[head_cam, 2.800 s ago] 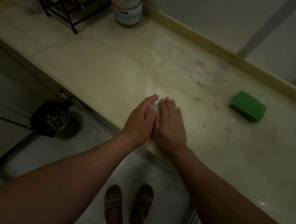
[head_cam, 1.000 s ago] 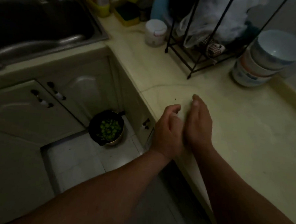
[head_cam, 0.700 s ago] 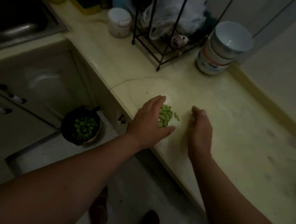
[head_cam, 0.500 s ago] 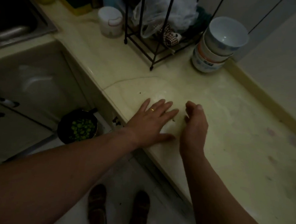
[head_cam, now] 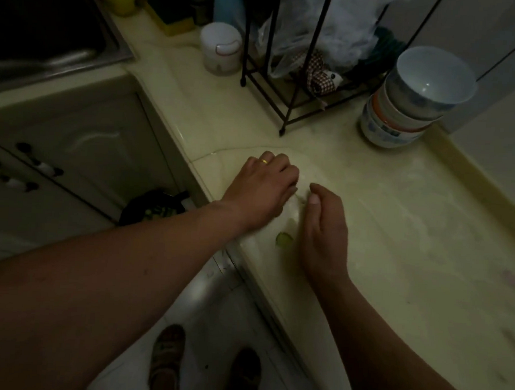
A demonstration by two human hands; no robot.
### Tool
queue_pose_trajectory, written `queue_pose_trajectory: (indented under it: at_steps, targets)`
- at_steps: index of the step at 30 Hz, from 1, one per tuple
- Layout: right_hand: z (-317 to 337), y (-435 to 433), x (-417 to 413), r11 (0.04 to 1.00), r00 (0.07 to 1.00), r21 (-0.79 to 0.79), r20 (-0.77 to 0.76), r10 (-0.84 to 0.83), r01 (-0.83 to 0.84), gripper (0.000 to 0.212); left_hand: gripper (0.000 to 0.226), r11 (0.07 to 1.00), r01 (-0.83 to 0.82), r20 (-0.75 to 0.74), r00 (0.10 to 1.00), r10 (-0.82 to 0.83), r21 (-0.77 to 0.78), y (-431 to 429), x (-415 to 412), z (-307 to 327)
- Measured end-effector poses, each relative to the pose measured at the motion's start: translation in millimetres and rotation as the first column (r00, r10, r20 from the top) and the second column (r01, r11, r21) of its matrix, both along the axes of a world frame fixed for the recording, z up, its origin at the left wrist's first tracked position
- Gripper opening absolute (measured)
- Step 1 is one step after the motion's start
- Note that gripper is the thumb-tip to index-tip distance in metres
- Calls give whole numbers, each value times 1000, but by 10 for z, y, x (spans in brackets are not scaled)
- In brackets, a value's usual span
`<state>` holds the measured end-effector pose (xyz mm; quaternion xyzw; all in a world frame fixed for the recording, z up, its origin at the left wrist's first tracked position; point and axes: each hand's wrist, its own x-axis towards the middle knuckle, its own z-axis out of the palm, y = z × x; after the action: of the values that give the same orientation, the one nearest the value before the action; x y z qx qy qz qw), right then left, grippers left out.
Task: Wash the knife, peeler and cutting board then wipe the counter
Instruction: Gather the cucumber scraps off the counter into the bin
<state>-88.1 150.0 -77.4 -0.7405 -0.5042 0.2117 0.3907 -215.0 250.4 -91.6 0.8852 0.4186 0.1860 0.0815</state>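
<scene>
My left hand (head_cam: 262,192), a ring on one finger, lies curled on a crumpled white tissue (head_cam: 292,210) near the front edge of the pale yellow counter (head_cam: 397,232). My right hand (head_cam: 323,228) stands on its side just right of it, thumb and fingertips pinched at the tissue's far edge. A green vegetable scrap (head_cam: 284,240) sits on the counter between my wrists. No knife, peeler or cutting board is in view.
A steel sink (head_cam: 50,35) is at the upper left. A white jar (head_cam: 220,48), a black wire rack (head_cam: 300,86) and stacked bowls (head_cam: 416,98) stand at the back. On the floor is a dark pan (head_cam: 154,207) with green pieces.
My view swung left along the counter, away from the green sponge. My left hand lifted off green slices on the tissue, pressed flat, and now curls over it as my right hand closes in.
</scene>
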Motion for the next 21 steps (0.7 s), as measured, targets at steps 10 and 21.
queue_pose_trajectory:
  at_steps: [10, 21]
  targets:
    - [-34, 836, -953, 990, 994, 114, -68, 87, -79, 42, 30, 828, -129, 589, 643, 489, -546, 2, -606, 205]
    - [49, 309, -139, 972, 925, -235, 368, 97, -8, 47, 66, 866, -54, 431, 851, 301, -497, 44, -791, 78]
